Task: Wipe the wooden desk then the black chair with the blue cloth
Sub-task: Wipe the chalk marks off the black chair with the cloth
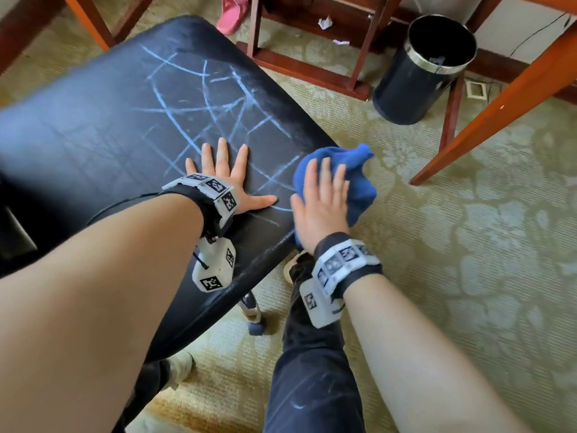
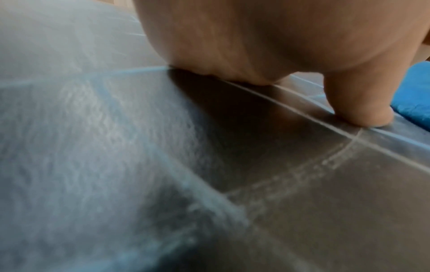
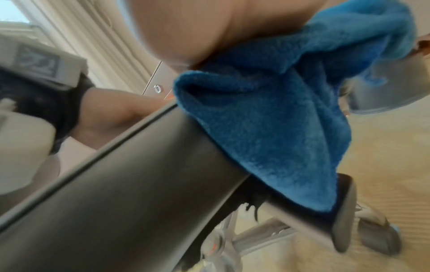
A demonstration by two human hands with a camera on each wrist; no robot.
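fingers of the right hand [image 1: 323,201] press the blue cloth [image 1: 352,179] at the black chair [image 1: 103,120] edge, left hand [image 1: 229,179] splayed flat.

Fluffy blue cloth [image 3: 267,110]; smooth, chalk-streaked black chair [image 1: 93,126]

The black padded chair seat [image 1: 103,126] bore pale blue chalk lines [image 1: 199,110] crossing in arcs and strokes. The crumpled terry cloth [image 1: 359,185] was bright blue. The carpet [image 1: 468,245] showed a pale floral pattern on olive-green. The round bin [image 1: 418,76] was black with a silver rim; the slipper [image 1: 232,12] was pink.
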